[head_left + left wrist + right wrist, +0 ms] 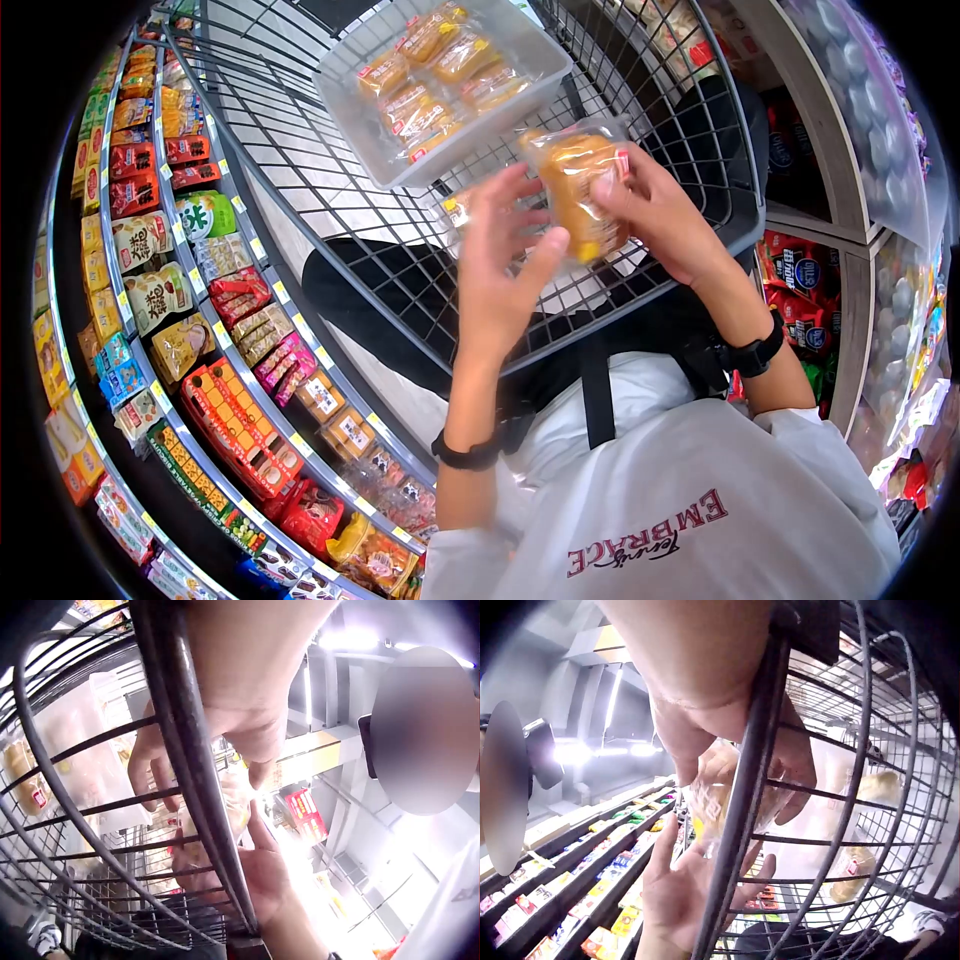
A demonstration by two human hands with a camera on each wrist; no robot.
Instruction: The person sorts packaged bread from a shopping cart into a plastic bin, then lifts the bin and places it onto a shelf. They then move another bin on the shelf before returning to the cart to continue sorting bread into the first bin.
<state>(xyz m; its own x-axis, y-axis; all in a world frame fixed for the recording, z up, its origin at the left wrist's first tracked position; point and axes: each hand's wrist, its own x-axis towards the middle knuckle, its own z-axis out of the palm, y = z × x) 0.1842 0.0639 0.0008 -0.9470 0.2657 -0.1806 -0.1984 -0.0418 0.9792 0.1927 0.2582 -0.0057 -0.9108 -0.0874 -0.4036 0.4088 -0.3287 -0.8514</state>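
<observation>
My right hand (660, 215) grips a clear-wrapped pack of bread (578, 185), golden brown with a red label and a yellow patch at its lower end. The thumb lies across the front of the wrapper. To its left, my left hand (505, 270) has its fingers spread and the thumb apart, close beside the pack. In the right wrist view, the left palm (679, 889) faces the wrapped bread (714, 791) from below. Another small wrapped pack (456, 210) lies in the cart, partly hidden behind the left hand. Several similar packs (465, 55) lie inside a translucent white bin (520, 112).
The bin stands in a dark wire shopping cart (345, 285), whose near rail runs below both hands. Shelves of packaged snacks (240, 425) line the left side. At the right stand a wooden-edged shelf (855, 330) and red packets (800, 285).
</observation>
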